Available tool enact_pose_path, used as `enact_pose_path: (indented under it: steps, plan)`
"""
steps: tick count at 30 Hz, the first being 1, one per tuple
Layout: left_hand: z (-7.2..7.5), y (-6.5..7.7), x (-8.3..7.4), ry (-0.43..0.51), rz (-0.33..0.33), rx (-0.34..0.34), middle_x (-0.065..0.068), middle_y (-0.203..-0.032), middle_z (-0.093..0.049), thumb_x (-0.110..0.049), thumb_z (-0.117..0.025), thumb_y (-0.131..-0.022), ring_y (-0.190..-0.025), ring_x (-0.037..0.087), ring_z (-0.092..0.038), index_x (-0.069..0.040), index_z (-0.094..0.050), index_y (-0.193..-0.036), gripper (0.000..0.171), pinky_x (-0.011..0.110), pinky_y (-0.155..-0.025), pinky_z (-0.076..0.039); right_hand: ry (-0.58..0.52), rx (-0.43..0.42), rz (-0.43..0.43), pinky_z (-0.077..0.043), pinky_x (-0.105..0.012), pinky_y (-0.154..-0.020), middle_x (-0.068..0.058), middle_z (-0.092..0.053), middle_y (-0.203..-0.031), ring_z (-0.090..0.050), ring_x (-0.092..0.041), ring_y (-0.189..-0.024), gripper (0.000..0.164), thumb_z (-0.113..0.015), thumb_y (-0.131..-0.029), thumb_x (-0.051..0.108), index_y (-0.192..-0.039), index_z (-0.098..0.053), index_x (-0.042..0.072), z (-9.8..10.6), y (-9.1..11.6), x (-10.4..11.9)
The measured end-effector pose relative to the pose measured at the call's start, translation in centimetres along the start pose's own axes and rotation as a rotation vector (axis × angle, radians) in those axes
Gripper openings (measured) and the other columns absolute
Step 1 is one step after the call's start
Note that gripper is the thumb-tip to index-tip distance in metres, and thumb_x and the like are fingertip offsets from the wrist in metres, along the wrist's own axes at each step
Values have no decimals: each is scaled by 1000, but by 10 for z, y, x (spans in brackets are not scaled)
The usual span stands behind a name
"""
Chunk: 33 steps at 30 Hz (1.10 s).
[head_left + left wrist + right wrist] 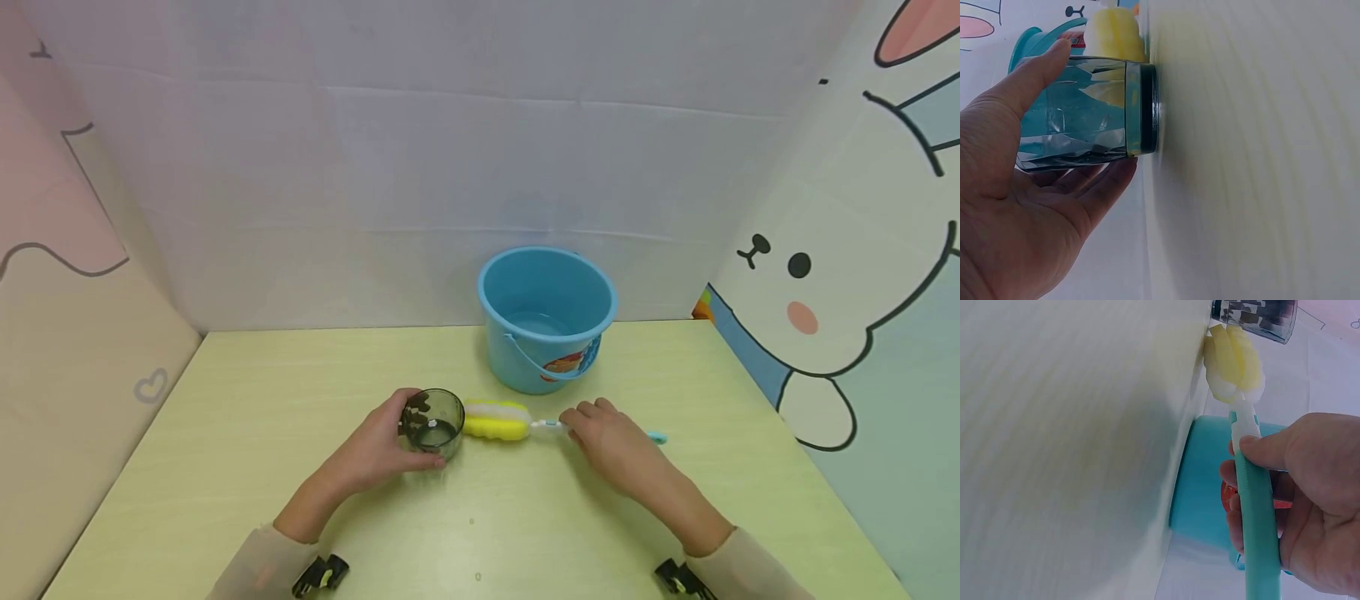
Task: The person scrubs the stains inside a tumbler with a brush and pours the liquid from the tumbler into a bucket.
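Brush [551, 424] partly hidden by right grip [613, 447].

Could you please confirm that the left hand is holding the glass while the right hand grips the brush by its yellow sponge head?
Not quite: the right hand grips the brush by its turquoise handle, not its yellow sponge head, as the right wrist view shows. The left hand is indeed holding the glass.

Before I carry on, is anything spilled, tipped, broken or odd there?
Nothing looks spilled, tipped or broken. The glass in the left hand and the blue bucket are upright; the right hand holds the brush. Only two tiny marks on the near tabletop stand out, too small to identify.
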<state>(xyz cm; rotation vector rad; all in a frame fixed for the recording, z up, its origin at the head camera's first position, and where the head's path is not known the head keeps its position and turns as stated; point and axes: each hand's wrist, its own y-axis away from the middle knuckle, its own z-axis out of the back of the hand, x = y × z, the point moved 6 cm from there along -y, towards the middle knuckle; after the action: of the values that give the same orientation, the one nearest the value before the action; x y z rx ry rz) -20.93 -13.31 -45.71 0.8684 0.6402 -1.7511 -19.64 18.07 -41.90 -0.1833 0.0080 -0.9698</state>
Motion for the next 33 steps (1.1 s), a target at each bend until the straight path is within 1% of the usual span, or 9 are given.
enact_pose_path:
  steps: [9,17,23,28,33]
  plan:
    - [0,0,-1,0,-2,-4,11,-141,-60,-40,-99,-74,-129,31,-58,-5,-44,-152,102,54,-109,-47,-17,-19,-16,-52,-35,-73,-4,-70,-100,-52,-20,-83,22,-80,-94,2,-113,-72,9,15,1,-6]
    - [0,0,-2,6,-5,-8,10,-139,-61,-40,-99,-74,-128,30,-59,-5,-44,-151,101,53,-109,-47,-12,-63,-18,-47,-31,-66,-1,-68,-96,-48,-16,-79,26,-82,-92,2,-114,-72,11,31,4,-10]
    - [-1,0,-4,19,-16,-1,9,-137,-61,-40,-99,-75,-127,28,-59,-6,-45,-150,99,52,-108,-48,-13,-97,-15,-49,-32,-68,-2,-68,-96,-48,-17,-80,25,-81,-93,1,-114,-72,9,44,6,-10]
    - [-2,0,-4,22,-11,2,9,-138,-61,-39,-99,-75,-128,29,-59,-6,-45,-151,99,52,-108,-48,-2,-101,-17,-49,-33,-69,-3,-69,-98,-49,-18,-81,25,-81,-93,2,-116,-72,9,51,8,-9]
    - [-2,0,-6,22,-16,2,9,-138,-61,-40,-99,-75,-127,29,-60,-6,-45,-150,98,52,-108,-49,5,-114,3,-48,-32,-69,-2,-68,-97,-49,-18,-81,26,-81,-92,1,-115,-71,9,59,8,-5]
